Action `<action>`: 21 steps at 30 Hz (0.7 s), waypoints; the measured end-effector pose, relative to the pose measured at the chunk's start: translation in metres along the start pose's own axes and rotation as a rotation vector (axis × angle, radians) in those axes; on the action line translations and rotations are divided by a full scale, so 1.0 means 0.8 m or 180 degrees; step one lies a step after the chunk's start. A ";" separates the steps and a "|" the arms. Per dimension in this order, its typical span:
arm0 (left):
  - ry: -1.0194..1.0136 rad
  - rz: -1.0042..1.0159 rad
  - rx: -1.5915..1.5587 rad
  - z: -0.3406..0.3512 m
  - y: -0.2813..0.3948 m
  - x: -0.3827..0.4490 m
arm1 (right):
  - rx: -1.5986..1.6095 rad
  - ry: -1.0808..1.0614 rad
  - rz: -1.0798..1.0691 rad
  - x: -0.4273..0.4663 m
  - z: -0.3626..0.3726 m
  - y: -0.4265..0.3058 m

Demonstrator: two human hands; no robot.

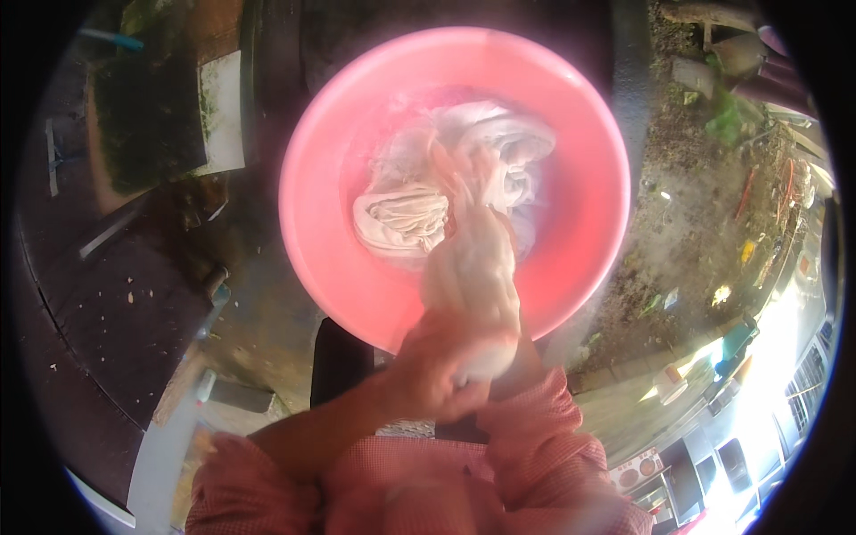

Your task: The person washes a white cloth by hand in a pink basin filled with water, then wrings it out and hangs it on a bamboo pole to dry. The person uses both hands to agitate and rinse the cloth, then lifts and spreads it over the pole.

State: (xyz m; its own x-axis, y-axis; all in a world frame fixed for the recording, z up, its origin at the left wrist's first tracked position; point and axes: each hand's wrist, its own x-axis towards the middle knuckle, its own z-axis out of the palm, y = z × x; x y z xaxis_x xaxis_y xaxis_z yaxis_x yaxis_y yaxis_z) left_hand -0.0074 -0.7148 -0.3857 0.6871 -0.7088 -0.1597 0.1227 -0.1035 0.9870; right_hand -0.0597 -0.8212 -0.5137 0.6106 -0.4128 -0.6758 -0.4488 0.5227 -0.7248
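Observation:
A large pink plastic basin [301, 200] stands before me with wet white cloth [508, 127] bunched in it. One folded wad of pale cloth [404, 217] lies at the left of the heap. A thick length of the cloth [468, 267] stretches from the heap over the near rim. My left hand [448, 374] is closed around its near end, just outside the basin. Farther in, my right hand [468, 174] grips the cloth over the heap; its fingers are blurred and partly merge with the fabric. The cloth covers most of my right forearm.
Dark panels [120, 287] lie on the left, near a pale board [224, 110]. Bare ground [675, 234] with bits of litter runs along the right. A white stove top with round burners [635, 471] is at the lower right. A green plant [729, 120] shows at the upper right.

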 end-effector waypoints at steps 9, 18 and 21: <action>0.1208 -0.0754 -0.0428 -0.068 -0.025 0.043 | -0.2952 0.0268 -0.0667 -0.020 -0.070 -0.001; -0.0899 0.0501 0.1156 -0.047 0.043 -0.033 | 0.2059 0.0211 0.1462 -0.019 -0.033 0.026; -0.1019 0.0280 0.1270 -0.068 0.064 -0.061 | 0.3338 -0.0262 0.0959 -0.021 -0.043 0.026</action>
State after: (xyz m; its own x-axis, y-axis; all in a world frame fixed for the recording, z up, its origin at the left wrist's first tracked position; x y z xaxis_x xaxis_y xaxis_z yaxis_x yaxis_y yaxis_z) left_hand 0.0041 -0.6475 -0.3281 0.4215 -0.8983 -0.1246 -0.2513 -0.2477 0.9357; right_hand -0.1017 -0.8289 -0.5224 0.6282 -0.1308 -0.7670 0.1679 0.9853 -0.0305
